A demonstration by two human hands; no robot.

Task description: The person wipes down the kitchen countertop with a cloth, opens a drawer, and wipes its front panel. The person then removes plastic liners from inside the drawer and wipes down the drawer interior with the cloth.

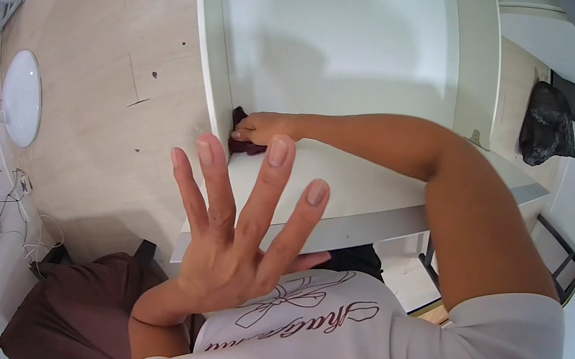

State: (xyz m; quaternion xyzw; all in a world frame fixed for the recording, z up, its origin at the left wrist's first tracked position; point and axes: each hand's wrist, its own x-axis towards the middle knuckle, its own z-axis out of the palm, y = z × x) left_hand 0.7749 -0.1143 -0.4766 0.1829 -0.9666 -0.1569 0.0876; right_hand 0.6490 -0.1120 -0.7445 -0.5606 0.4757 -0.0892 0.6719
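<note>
My right hand (262,128) reaches across into the near left corner of a white open drawer (369,56). Its fingers hold a crumpled dark maroon cloth (245,148) against the drawer floor and the side wall; part of the cloth is hidden under the hand. My left hand (231,246) is raised in front of my chest, close to the camera, with its fingers spread and nothing in them. It hides part of the drawer's front edge.
The drawer's front panel (371,228) runs just before my body. A brown-covered seat (84,305) stands at lower left. On the left are a round white disc (22,97) and loose cables (15,191). A black plastic bag (548,124) lies at right.
</note>
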